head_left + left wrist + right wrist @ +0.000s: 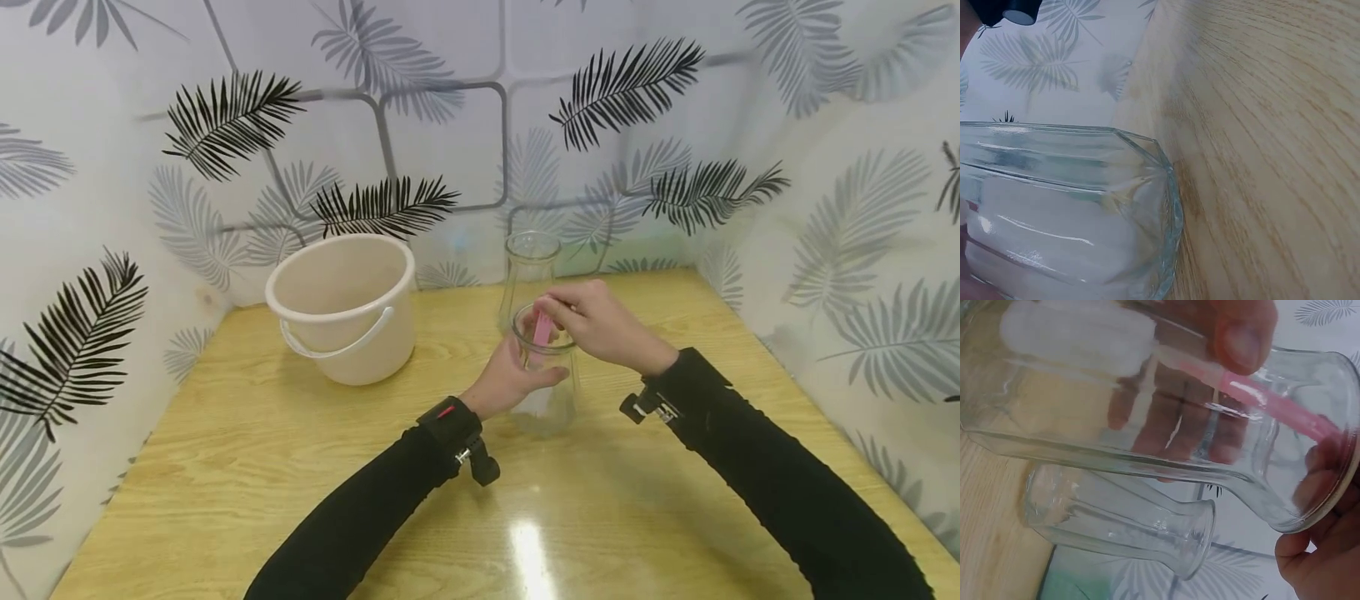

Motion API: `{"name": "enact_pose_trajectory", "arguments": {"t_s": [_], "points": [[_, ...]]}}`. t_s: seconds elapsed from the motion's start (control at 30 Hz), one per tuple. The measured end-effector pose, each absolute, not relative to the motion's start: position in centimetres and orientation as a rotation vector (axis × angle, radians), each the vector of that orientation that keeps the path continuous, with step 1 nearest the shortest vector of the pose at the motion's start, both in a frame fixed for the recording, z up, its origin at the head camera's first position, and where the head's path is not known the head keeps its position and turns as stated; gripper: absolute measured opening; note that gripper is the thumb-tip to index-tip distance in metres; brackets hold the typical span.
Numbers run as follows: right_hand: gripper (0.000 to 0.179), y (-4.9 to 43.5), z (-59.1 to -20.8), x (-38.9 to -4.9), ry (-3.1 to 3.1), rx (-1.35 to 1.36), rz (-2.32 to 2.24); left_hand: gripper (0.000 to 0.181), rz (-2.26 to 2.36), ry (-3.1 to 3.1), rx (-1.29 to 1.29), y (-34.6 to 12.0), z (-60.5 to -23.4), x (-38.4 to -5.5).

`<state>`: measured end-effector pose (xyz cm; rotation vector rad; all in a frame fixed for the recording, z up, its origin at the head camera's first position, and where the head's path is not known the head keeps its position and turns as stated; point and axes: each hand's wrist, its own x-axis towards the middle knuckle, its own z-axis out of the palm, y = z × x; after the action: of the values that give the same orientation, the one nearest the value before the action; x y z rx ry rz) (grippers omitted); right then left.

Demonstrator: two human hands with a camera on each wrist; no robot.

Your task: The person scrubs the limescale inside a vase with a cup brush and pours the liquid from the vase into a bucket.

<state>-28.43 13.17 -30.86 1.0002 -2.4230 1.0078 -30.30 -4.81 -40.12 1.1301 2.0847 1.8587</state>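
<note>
A clear glass vase (546, 408) with a flared rim stands on the table, its faceted base also seen in the left wrist view. My left hand (506, 379) grips it around the neck, thumb on the near side and fingers behind the glass. From above the rim, my right hand (600, 323) holds the pink handle of a sponge brush (1266, 403). Its white sponge head (1079, 337) lies inside the vase, towards the bottom. Just behind stands a second glass vase (531, 268), touched by neither hand.
A cream bucket (360, 354) with its white handle hanging down stands at the left rear of the wooden table (300, 475). Leaf-patterned walls (465, 142) close off the back and both sides.
</note>
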Motion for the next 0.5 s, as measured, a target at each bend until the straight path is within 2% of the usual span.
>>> {"name": "enact_pose_trajectory", "arguments": {"t_s": [0.37, 0.5], "points": [[0.017, 12.94, -30.92, -28.82, -2.358, 1.037, 0.732, 0.08, 1.87, 2.072, 1.06, -5.02, -40.04, -30.0], [0.02, 13.09, -30.51, -28.75, -2.388, 1.074, 0.602, 0.081, 1.864, 2.068, 1.066, -5.13, -39.99, -29.97]]}}
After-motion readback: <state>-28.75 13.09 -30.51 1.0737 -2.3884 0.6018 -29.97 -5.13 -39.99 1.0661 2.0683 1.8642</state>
